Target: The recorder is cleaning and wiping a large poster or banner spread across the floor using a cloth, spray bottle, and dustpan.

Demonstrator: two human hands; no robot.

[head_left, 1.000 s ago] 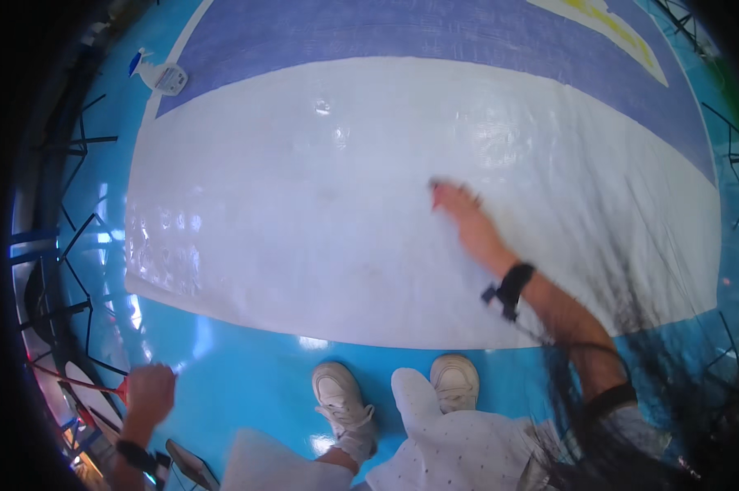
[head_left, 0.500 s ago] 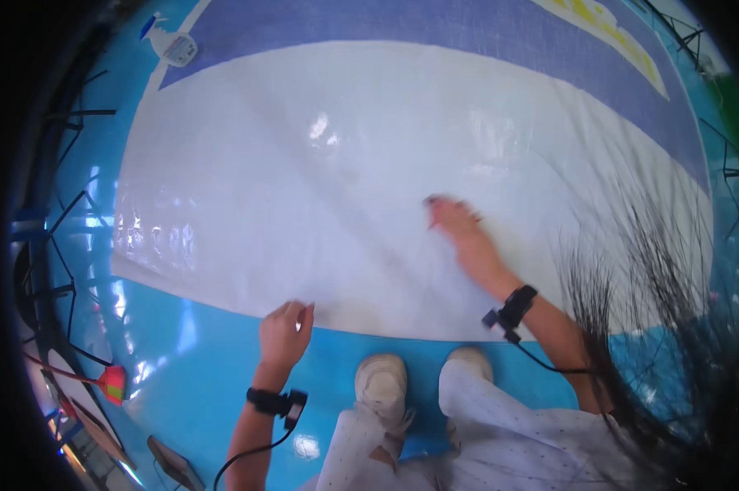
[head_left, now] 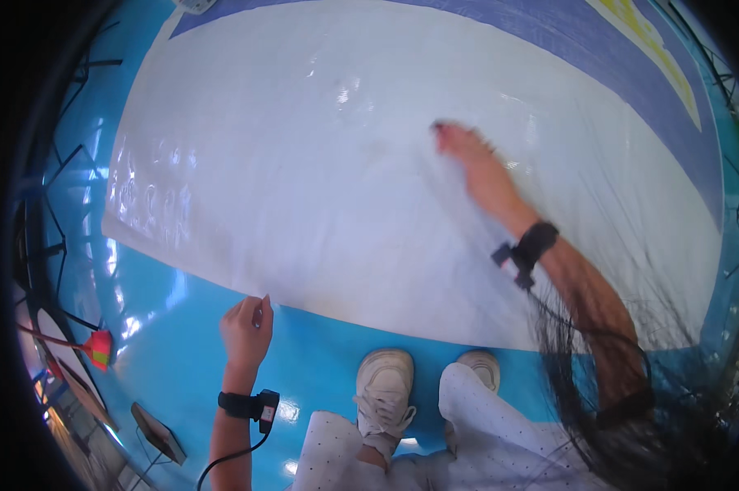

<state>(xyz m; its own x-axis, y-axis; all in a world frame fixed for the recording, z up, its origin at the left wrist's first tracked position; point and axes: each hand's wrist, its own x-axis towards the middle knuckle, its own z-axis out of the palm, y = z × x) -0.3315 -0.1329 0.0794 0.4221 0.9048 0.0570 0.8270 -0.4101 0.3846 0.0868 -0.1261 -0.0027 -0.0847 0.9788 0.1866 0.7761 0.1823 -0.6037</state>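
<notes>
A large glossy sheet (head_left: pixel 304 164), mostly white with a blue-purple band (head_left: pixel 549 41) along its far side, lies spread on the bright blue floor (head_left: pixel 189 327). Over the white part, right of centre, is my right hand (head_left: pixel 476 164), its arm stretched forward. Its fingers are smeared by motion, and whether anything is under or in them does not show. My left hand (head_left: pixel 248 331) is closed in a loose curl by the sheet's near edge, over the floor, with no object visible in it. Each wrist wears a black strap with a small device and a cable.
A white spray bottle (head_left: pixel 196 4) is cut off at the top left. Thin black metal frames (head_left: pixel 62 204) line the left side, near a red and yellow-green object (head_left: pixel 99 350) and a dark flat panel (head_left: pixel 158 434). My white shoes (head_left: pixel 386 389) stand close to the sheet's near edge.
The view has shifted, so the spray bottle has slid up to the frame's edge. My right hand has reached farther over the white area. My left hand sits farther left, still curled.
</notes>
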